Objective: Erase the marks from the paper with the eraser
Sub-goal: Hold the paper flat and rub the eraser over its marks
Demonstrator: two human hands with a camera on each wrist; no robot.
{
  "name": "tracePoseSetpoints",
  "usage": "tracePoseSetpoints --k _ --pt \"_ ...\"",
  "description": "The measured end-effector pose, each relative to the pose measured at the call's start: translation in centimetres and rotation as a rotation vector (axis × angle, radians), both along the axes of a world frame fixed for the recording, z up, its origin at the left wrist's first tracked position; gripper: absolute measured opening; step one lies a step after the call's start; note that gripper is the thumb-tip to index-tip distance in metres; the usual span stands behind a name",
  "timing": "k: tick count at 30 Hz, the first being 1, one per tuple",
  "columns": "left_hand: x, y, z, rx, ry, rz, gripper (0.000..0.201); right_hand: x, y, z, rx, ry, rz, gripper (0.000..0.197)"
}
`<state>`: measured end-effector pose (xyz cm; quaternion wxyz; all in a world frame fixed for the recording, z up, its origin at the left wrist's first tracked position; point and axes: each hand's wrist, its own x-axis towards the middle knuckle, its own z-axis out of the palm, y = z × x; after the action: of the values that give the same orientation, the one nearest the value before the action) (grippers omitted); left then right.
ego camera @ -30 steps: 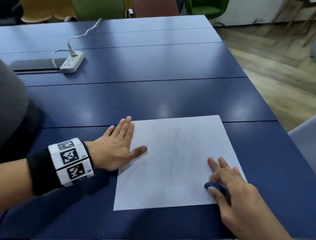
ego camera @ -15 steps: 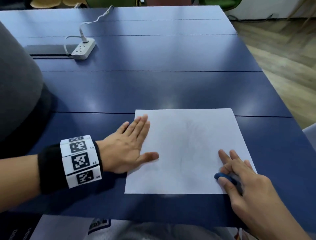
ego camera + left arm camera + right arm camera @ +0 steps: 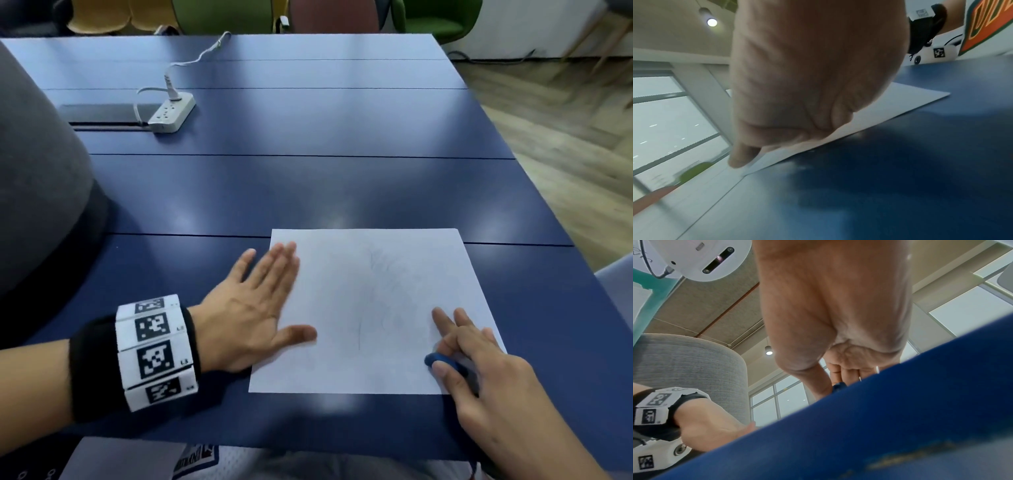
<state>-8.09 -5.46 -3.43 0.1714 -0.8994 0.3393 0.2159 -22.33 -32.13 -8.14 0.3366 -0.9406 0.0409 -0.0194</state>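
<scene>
A white sheet of paper (image 3: 359,301) lies on the blue table (image 3: 308,192), with faint pencil marks (image 3: 383,270) near its middle. My left hand (image 3: 260,301) lies flat on the sheet's left edge, fingers straight and thumb spread. In the left wrist view the same hand (image 3: 807,81) presses the paper (image 3: 900,100) down. My right hand (image 3: 479,370) is at the sheet's near right corner. It pinches a small blue eraser (image 3: 442,361) between thumb and a bent finger while two fingers stretch out over the paper. The right wrist view shows only a sliver of the eraser (image 3: 838,386) under the right hand (image 3: 838,321).
A white power strip (image 3: 169,113) with its cable lies at the far left beside a black slot (image 3: 102,114). A grey rounded object (image 3: 34,171) stands at the left edge. The table ends close to the right of the paper, with wooden floor beyond. Chairs line the far side.
The head view has shifted, but both hands keep their places: the left one flat on the paper's left edge, the right one on the eraser at the near right corner.
</scene>
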Motion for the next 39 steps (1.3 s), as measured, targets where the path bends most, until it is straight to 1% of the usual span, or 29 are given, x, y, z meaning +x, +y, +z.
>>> tracePoseSetpoints --k 3,4,6,8,10,11,12,13,15,16,17,19,21,22,24,26,27,28,30,33,36,37,39 --pt "-1.9 -1.5 0.0 -0.093 0.156 -0.223 0.088 0.0 0.0 0.1 0.016 0.02 -0.007 0.027" --pt "-2.2 -1.7 -0.1 -0.098 0.189 -0.243 0.086 0.0 -0.1 0.2 0.013 0.023 -0.005 0.026" --pt "-1.8 -1.3 -0.2 -0.04 0.148 -0.179 0.09 0.1 -0.1 0.5 0.006 0.031 0.0 0.024" --pt "-0.6 -0.5 -0.1 0.042 0.064 -0.053 0.102 0.1 0.0 0.7 -0.006 0.038 0.0 0.025" --pt "1.0 -0.4 0.6 0.063 0.041 0.073 0.111 0.1 0.2 1.0 -0.02 0.044 -0.011 0.027" --pt "1.9 -0.7 1.0 0.039 0.059 0.121 0.112 0.2 0.2 1.0 -0.027 0.046 -0.02 0.029" --pt "2.8 -1.2 1.3 0.001 0.094 0.158 0.108 0.2 0.3 1.1 -0.031 0.052 -0.026 0.03" --pt "3.8 -1.9 1.6 -0.042 0.131 0.179 0.1 0.2 0.3 1.2 -0.032 0.063 -0.031 0.03" --pt "5.4 -3.2 2.1 -0.115 0.159 0.175 0.083 0.2 0.2 1.3 -0.031 0.075 -0.044 0.028" --pt "6.0 -3.7 2.3 -0.15 0.155 0.155 0.079 0.1 0.1 1.4 -0.034 0.083 -0.051 0.027" --pt "6.2 -4.2 2.4 -0.187 0.158 0.122 0.078 0.1 0.1 1.6 -0.046 0.101 -0.062 0.029" --pt "5.9 -5.1 2.5 -0.223 0.19 0.008 0.079 0.2 0.2 1.9 -0.08 0.134 -0.089 0.043" --pt "4.9 -5.1 1.9 -0.132 0.219 -0.072 0.081 0.3 0.3 2.4 -0.095 0.14 -0.098 0.05" --pt "4.4 -4.8 1.4 -0.067 0.208 -0.054 0.084 0.4 0.4 2.6 -0.096 0.144 -0.093 0.05" --pt "3.8 -4.1 0.7 0.024 0.138 0.052 0.09 0.5 0.6 3.2 -0.115 0.143 -0.081 0.05" --pt "3.7 -3.9 1.0 0.046 0.082 0.154 0.095 0.6 0.8 3.5 -0.161 0.159 -0.074 0.048" --pt "3.8 -4.0 1.3 0.018 0.078 0.176 0.097 0.6 0.9 3.7 -0.191 0.172 -0.064 0.045" --pt "4.0 -4.3 1.5 -0.026 0.086 0.173 0.096 0.8 1.0 3.9 -0.212 0.184 -0.053 0.038" --pt "4.6 -5.2 2.0 -0.105 0.114 0.112 0.093 1.1 1.2 4.9 -0.265 0.22 -0.021 0.021" --pt "6.0 -6.4 1.8 -0.149 0.131 0.023 0.086 1.6 1.5 6.6 -0.345 0.292 0.005 0.036" --pt "7.1 -7.1 1.4 -0.185 0.103 -0.019 0.088 2.0 1.8 7.7 -0.373 0.339 0.021 0.025" --pt "7.3 -7.3 1.3 -0.194 0.102 -0.025 0.09 2.0 1.9 7.8 -0.387 0.354 0.033 0.024" --pt "7.7 -7.8 1.3 -0.211 0.122 -0.041 0.093 2.1 2.2 8.1 -0.415 0.382 0.037 0.03"
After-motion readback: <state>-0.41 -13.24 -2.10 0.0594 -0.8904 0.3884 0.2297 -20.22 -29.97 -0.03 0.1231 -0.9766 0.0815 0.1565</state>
